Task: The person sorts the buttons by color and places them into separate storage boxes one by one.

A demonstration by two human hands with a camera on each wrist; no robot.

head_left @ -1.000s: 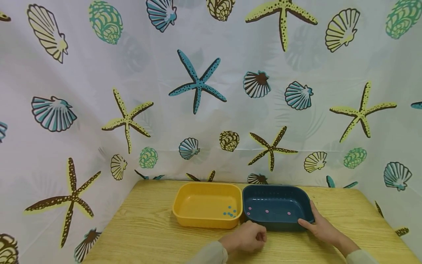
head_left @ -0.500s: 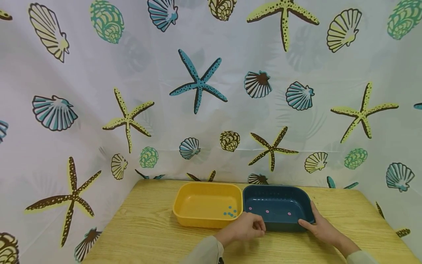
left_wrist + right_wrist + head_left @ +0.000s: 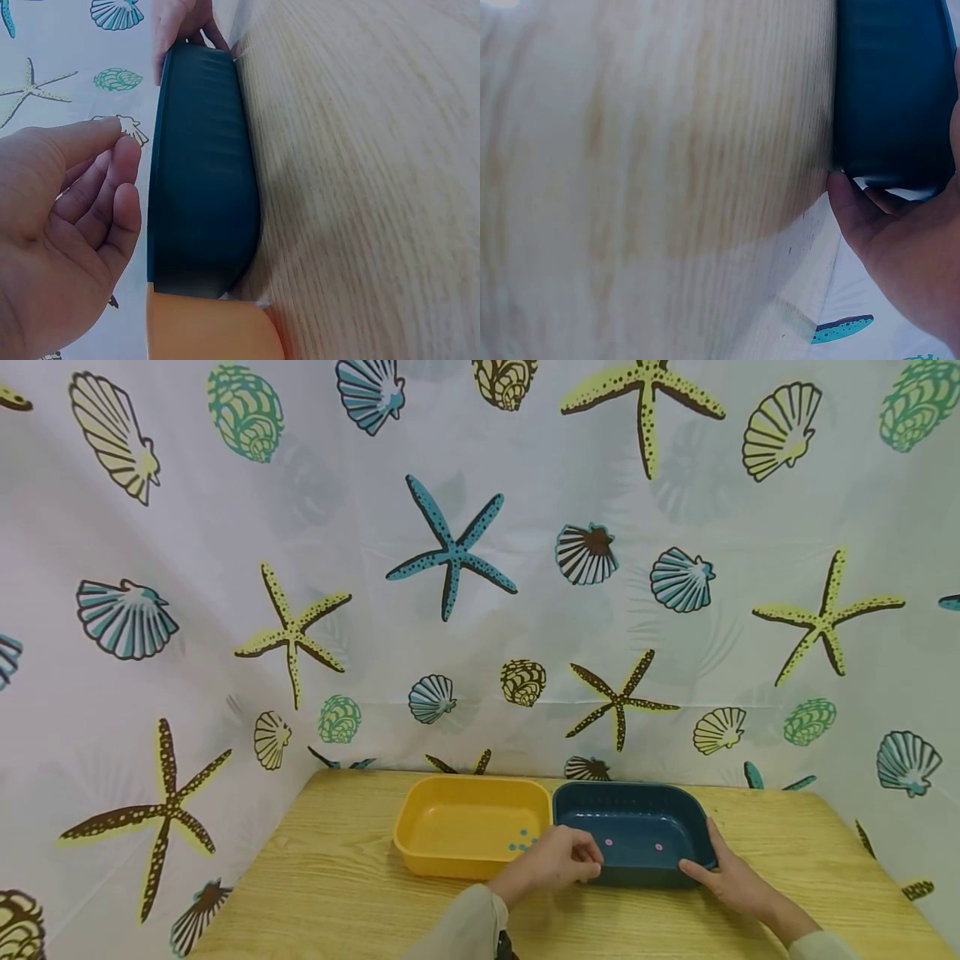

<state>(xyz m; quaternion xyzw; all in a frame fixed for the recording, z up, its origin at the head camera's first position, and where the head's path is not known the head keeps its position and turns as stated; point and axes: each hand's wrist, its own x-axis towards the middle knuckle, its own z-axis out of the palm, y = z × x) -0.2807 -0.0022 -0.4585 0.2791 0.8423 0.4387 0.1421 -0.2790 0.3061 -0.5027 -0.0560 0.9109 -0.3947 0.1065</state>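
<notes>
My left hand is over the near left corner of a dark blue plastic bin. In the left wrist view the thumb and forefinger tips of this hand meet, the other fingers curl, and nothing shows between them. My right hand grips the bin's near right corner, thumb on the front and fingers round the side. In the right wrist view this hand holds the bin's end. Two small pink discs, one in the middle and one farther right, lie in the bin.
A yellow bin stands against the blue bin's left side, with several small blue discs near its right corner. Both stand on a wood-grain table. A white curtain with shells and starfish hangs behind and at both sides.
My left hand has risen from the table in front of the bins to the blue bin's near left corner and now covers the pink discs there. My right hand keeps its grip.
</notes>
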